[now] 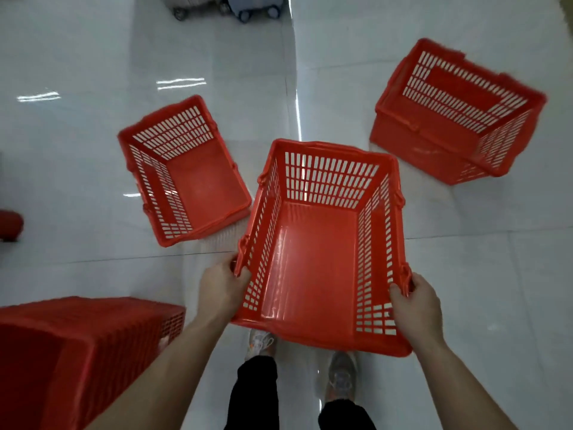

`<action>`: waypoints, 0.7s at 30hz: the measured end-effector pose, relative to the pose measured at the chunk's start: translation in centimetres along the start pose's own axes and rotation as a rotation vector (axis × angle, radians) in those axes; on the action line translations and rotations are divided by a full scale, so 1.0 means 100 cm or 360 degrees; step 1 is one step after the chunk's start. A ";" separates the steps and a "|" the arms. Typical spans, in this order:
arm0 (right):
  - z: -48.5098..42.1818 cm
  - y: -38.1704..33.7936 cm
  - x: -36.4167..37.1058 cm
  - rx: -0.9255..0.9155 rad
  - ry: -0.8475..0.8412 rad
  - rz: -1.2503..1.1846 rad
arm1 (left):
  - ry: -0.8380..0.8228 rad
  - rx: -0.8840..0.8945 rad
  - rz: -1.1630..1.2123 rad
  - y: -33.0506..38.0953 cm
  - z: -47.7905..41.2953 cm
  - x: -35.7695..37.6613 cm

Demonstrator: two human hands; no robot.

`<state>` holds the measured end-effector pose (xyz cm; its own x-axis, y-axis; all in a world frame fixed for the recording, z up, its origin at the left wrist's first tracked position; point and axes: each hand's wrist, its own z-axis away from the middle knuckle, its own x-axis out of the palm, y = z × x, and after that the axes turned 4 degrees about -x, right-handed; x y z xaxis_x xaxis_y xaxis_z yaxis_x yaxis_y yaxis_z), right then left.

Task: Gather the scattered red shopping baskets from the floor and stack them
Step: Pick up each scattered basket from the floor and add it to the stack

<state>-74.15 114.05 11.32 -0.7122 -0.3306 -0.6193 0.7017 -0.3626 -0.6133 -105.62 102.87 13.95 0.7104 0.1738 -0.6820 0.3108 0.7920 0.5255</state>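
Note:
I hold a red slotted shopping basket [319,259] off the floor in front of me, its opening facing up. My left hand [221,288] grips its left rim and my right hand [417,305] grips its right rim. A second red basket [198,181] stands upright on the floor just left of the held one. A third red basket [459,97] lies at the upper right, tipped on its side. At the lower left a red basket [74,346] shows its side and base; its lower part is cut off by the frame.
The floor [496,274] is glossy white tile with bright reflections. Wheeled suitcases [226,4] stand at the top edge. A red object [11,225] pokes in at the left edge. My feet [342,375] in grey shoes stand under the held basket.

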 end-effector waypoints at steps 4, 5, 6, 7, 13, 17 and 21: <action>0.083 -0.044 -0.055 -0.0049 -0.0043 0.0010 | 0.0146 -0.0058 0.0030 0.005 0.095 -0.066; 0.104 -0.053 -0.064 -0.0050 -0.0057 0.0020 | 0.0185 -0.0065 0.0027 0.001 0.117 -0.082; 0.125 -0.061 -0.070 -0.0065 -0.0072 0.0023 | 0.0217 -0.0072 0.0034 -0.004 0.139 -0.097; 0.144 -0.070 -0.075 -0.0101 -0.0084 0.0024 | 0.0250 -0.0081 0.0049 -0.010 0.159 -0.113; 0.268 -0.127 -0.055 -0.0256 -0.0197 0.0045 | 0.0467 -0.0166 0.0120 -0.070 0.261 -0.216; 0.366 -0.152 -0.005 -0.0364 -0.0233 0.0049 | 0.0642 -0.0186 0.0174 -0.147 0.321 -0.287; 0.456 -0.172 0.057 -0.0461 -0.0270 0.0014 | 0.0721 -0.0187 0.0282 -0.228 0.362 -0.358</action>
<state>-91.26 78.68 40.73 -0.6826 -0.4819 -0.5495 0.6674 -0.1047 -0.7373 -115.31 57.38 44.76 0.3923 0.5278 -0.7533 0.1182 0.7833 0.6103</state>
